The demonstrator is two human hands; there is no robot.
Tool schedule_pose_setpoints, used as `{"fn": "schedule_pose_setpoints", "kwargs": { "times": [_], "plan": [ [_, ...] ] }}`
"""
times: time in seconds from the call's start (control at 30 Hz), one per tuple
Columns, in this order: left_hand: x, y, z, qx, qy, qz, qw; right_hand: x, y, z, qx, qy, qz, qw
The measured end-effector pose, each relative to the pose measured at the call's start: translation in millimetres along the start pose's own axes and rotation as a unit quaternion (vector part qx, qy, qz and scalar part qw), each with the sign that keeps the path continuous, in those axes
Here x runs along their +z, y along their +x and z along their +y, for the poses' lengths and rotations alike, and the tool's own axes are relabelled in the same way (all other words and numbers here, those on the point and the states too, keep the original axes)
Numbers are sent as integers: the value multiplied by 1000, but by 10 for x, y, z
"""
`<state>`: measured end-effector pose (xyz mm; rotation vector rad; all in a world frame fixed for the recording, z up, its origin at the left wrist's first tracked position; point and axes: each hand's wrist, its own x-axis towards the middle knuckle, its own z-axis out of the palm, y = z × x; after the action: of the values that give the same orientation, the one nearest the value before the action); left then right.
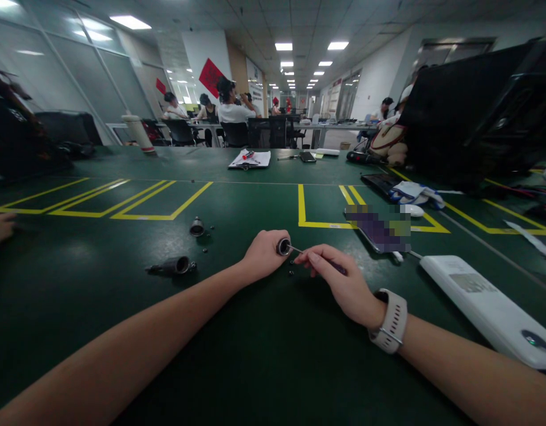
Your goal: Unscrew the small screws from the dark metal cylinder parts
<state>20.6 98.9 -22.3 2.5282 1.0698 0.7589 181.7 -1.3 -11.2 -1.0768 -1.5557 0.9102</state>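
Observation:
My left hand (264, 253) is closed around a dark, hollow cylindrical part (283, 247), its round open end turned to the right. Between the fingers of my right hand (332, 269) is a thin screwdriver (339, 267); its slim metal shaft reaches into that opening. What the tip touches inside is hidden. On the table below my hands lie small dark pieces (291, 272). To the left rests a tapered dark tube (171, 266), lying on its side with its wide open end facing right. Behind it sits a short metal cap (197, 226) with tiny bits beside it.
A phone (379, 231) and a white power bank (485, 305) lie on the green table (255, 355) at right. Behind them are a cloth (417, 194) and a black monitor (477, 112). A clipboard (249, 158) lies further back. Another person's hand (0, 228) shows at far left.

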Motion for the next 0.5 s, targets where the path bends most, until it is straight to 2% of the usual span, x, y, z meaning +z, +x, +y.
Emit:
{"fn": "schedule_pose_setpoints", "kwargs": {
  "times": [0.13, 0.27, 0.5],
  "plan": [
    [-4, 7, 9, 16, 16, -3, 1000, 11, 2, -16, -8, -36, 5, 999],
    [7, 7, -18, 38, 20, 3, 999, 6, 3, 7, 18, -33, 4, 999],
    [11, -2, -18, 4, 8, 6, 1000, -16, 8, 2, 43, -10, -2, 999]
  ]
}}
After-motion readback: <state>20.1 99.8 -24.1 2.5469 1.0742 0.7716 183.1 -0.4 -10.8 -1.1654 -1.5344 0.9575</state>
